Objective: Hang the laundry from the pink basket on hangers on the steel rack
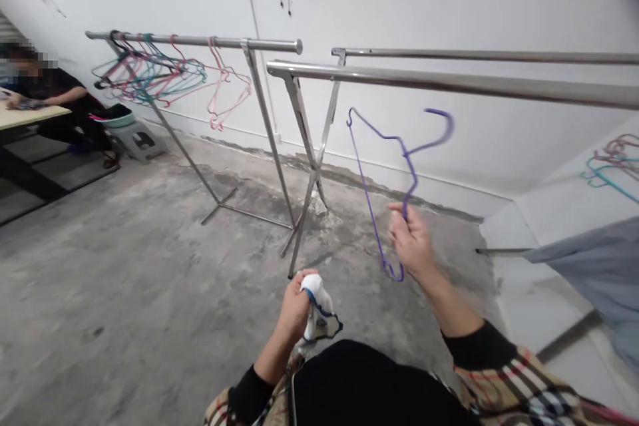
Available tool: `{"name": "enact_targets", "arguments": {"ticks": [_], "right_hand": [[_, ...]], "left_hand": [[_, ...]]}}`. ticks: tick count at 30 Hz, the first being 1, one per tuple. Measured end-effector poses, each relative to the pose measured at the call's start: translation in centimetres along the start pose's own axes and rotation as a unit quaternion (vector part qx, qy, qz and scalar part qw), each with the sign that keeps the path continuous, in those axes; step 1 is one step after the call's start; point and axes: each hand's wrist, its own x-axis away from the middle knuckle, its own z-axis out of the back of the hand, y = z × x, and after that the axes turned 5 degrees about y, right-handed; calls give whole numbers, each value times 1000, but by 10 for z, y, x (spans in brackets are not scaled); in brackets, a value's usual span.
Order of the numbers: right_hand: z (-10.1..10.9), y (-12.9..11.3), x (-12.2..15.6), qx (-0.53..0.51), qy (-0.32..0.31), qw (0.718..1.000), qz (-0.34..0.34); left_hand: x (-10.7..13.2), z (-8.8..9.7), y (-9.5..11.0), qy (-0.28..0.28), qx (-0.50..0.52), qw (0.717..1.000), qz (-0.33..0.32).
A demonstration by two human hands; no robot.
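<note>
My right hand (412,239) is closed around one arm of a purple clothes hanger (368,196), which is turned on its side with its hook pointing up and to the right. Nothing hangs on it. Low in front of my body, my left hand (297,306) grips a small white cloth item with dark blue edging (319,313); it is bunched up, so its exact kind does not show. The hanger and the cloth are apart from each other.
Ahead stands a metal drying rack (399,74) with crossed legs. Colourful hangers (164,73) hang from another rail (190,41) at left. A person (54,93) sits by a table (30,114). Grey fabric (594,266) and more hangers (616,163) are at right.
</note>
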Motion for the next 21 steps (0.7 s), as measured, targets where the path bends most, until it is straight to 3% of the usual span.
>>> {"name": "enact_targets", "arguments": {"ticks": [4,8,16,21], "right_hand": [[52,31,43,29,78,996,-28],[79,42,67,34,92,990,-100],[66,62,105,113,-82,980,-142],[75,74,115,161,-32,980,-109]], "left_hand": [[-4,-24,12,-15,-7,999,-30],[-3,-55,14,-58,-18,997,-42],[23,-108,-1,-171,-17,984,-40],[27,-114,-10,-206,-61,971,-107]]}}
